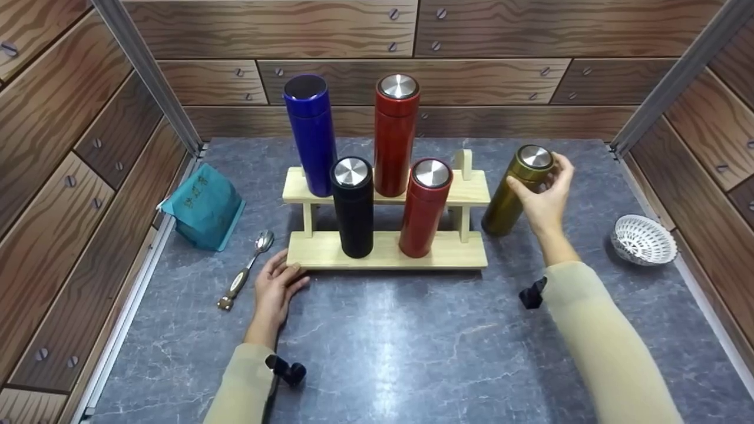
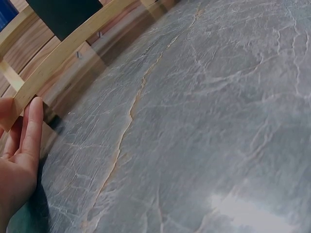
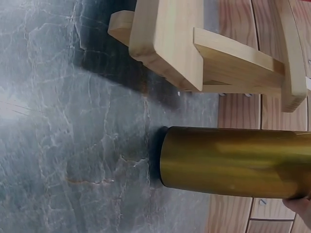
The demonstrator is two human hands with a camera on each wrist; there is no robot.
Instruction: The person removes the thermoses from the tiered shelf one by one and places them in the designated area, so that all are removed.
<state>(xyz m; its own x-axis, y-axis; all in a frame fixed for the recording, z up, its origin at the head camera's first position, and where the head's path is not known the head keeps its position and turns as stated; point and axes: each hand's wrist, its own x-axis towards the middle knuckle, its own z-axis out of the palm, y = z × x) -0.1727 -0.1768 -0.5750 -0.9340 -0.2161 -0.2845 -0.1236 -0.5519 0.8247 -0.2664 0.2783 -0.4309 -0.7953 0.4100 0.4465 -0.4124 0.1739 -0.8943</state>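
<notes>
I count five tall cylindrical flasks in all: one glossy blue flask [image 1: 312, 138], one matte black flask [image 1: 354, 221], two red ones with silver-topped lids, a rear red flask [image 1: 393, 144] and a front red flask [image 1: 423, 221], and one olive-gold flask [image 1: 505, 206]. There's one pale wooden two-tier stand [image 1: 387, 244], one teal pouch [image 1: 206, 212], one metal spoon [image 1: 238, 281] and one round white openwork bowl [image 1: 645, 241]. Hands, I make two: one left hand [image 1: 275, 287], one right hand [image 1: 548, 200].
</notes>
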